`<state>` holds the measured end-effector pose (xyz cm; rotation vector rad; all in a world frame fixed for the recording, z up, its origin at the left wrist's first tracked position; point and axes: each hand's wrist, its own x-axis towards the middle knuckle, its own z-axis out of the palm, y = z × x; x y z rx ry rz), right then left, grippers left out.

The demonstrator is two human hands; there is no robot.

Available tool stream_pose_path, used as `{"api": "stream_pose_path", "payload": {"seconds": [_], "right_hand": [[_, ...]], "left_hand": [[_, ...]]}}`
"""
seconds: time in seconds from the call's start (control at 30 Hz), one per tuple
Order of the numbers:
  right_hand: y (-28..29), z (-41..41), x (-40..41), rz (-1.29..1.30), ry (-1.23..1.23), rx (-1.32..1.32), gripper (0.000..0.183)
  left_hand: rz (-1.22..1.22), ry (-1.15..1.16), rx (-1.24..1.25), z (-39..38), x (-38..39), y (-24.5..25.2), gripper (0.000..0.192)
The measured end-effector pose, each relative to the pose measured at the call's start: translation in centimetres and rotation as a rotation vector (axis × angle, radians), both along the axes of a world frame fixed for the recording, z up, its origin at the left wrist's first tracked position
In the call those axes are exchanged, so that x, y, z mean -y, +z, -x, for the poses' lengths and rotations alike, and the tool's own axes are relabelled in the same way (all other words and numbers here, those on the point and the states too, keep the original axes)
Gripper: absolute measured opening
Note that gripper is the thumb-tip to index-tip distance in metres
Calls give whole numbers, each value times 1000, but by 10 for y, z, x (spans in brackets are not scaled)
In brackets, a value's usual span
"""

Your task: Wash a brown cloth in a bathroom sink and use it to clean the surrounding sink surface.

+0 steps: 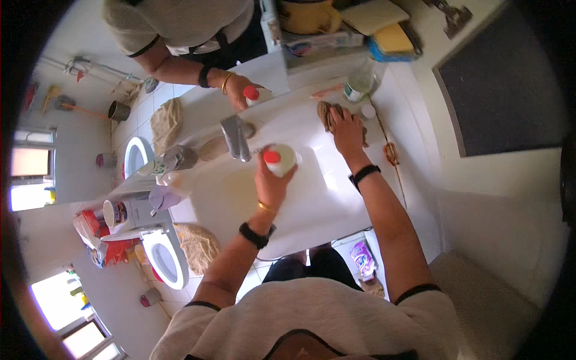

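Observation:
Over the white washbasin [310, 216], my left hand [269, 186] grips a whitish bottle [283, 163] with a red cap. The bottle is held clear of the basin, near the metal tap [236, 137]. My right hand [347, 132] rests on a crumpled brown cloth [325, 114] and presses it on the basin's right back ledge; the fingers partly hide it. Just beyond that hand are a small white round cap [368, 111] and a clear container [357, 87] with a label. A thin pinkish object [326, 91] lies behind the cloth.
A mirror [198, 108] runs along the back. On the basin's left end stand a lilac container [164, 198] and a grey-white container [180, 156]. A reddish-brown looped item [390, 154] lies at the right seam. A toilet [180, 274] is at left; a purple packet [362, 258] lies below.

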<state>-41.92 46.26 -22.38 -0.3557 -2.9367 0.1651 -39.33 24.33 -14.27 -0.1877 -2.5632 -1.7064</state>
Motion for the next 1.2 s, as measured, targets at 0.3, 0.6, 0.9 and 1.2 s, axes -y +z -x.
{"api": "stream_pose_path", "payload": {"seconds": [0.3, 0.6, 0.9, 1.2], "right_hand": [[1, 66, 102, 194, 371, -115, 47], [-23, -1, 30, 147, 336, -89, 39], [40, -126, 7, 179, -153, -28, 38], [6, -81, -35, 116, -260, -81, 43]], "left_hand": [[26, -69, 26, -27, 23, 17, 57], [15, -89, 42, 3, 5, 19, 55], [-116, -212, -69, 75, -90, -1, 61], [-25, -311, -131, 120, -171, -25, 66]]}}
